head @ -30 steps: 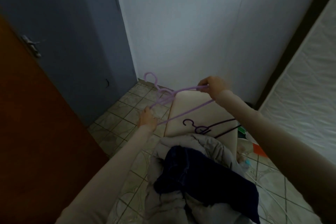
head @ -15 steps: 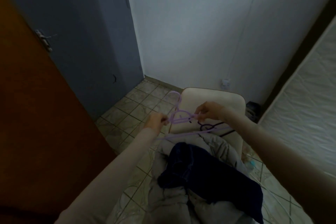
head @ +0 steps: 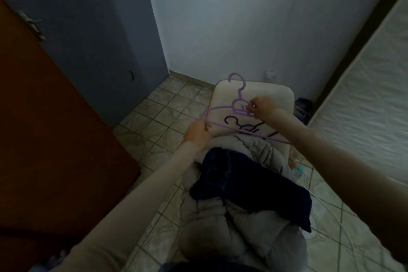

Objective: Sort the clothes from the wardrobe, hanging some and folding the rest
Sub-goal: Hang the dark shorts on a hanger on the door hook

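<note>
Left hand (head: 197, 133) grips the left end of the lilac hanger (head: 220, 108), fingers curled round it. Right hand (head: 262, 108) pinches the same hanger near its neck. Hanger held in air above the cream stool (head: 225, 93), hook pointing away. Dark hanger (head: 234, 119) lies on the stool. Below: navy garment (head: 254, 185) on top of the grey jacket (head: 220, 223).
</note>
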